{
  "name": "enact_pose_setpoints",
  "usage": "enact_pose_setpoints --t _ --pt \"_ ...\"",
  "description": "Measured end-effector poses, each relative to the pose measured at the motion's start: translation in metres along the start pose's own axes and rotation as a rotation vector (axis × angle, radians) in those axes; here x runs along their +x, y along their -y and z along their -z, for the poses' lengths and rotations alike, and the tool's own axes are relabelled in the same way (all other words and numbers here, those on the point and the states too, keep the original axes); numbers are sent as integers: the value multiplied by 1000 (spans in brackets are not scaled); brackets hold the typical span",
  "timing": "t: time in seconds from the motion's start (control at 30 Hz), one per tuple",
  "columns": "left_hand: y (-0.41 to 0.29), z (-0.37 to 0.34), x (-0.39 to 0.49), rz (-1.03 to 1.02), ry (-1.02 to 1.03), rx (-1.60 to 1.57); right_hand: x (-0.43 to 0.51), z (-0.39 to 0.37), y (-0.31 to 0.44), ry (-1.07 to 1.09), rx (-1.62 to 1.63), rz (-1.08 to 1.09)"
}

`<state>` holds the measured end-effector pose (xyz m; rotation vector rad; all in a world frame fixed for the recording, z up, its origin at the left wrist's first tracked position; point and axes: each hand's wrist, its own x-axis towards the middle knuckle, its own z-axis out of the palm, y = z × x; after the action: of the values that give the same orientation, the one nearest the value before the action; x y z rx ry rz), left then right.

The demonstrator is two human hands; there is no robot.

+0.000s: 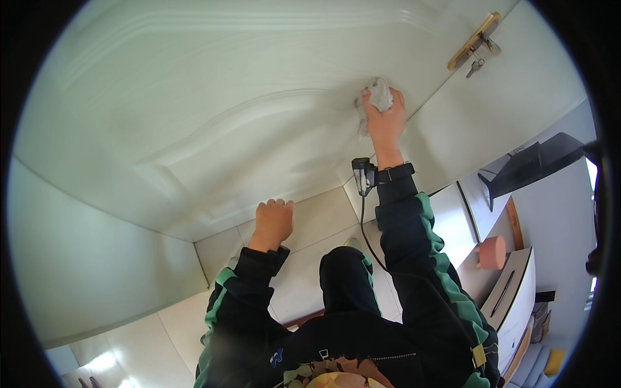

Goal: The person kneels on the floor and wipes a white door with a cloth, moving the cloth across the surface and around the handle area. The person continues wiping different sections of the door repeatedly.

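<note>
My right hand (386, 123) grips a crumpled, pale grey cloth (381, 95) and holds it against a white panelled door (271, 68). Part of the cloth hangs below the fingers, along the door's moulded surface. Lower and to the left, my left hand (274, 222) is curled into a fist in front of the door's lower part. Nothing shows in that fist, though its palm side is hidden. A black device on a strap (363, 175) sits at my right wrist, with a cable running back along the sleeve.
A gold-edged lock plate with handle (473, 43) and hanging keys (476, 67) is at upper right. White walls flank the door. On the right are a dark monitor (533, 162), a pink stool (492, 253) and a long table (526, 271). Pale tiles (310, 271) cover the floor.
</note>
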<state>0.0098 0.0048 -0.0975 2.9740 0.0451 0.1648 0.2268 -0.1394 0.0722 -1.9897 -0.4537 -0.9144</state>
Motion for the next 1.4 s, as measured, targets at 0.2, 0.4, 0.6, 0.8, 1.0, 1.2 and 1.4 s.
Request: enact_pose_setpoints --t 0.2,0.4,0.6,0.8,1.0,1.2,1.4 --pt "1 -1 0 7 16 -3 -4 -3 4 36 -10 24" --pt "3 0 0 15 18 -24 0 -1 0 41 2 5" --pt "6 -8 0 1 10 -19 -7 -5 -6 12 -39 61" --pt "6 -8 0 -15 -77 -45 -16 -7 16 111 15 105" --pt "9 -8 -4 -8 -87 -52 4 -2 35 -2 119 157" --pt "14 -9 -5 -3 -100 -84 44 12 85 -55 155 344" --pt "14 -9 -3 30 -55 -92 65 19 111 -25 -43 431"
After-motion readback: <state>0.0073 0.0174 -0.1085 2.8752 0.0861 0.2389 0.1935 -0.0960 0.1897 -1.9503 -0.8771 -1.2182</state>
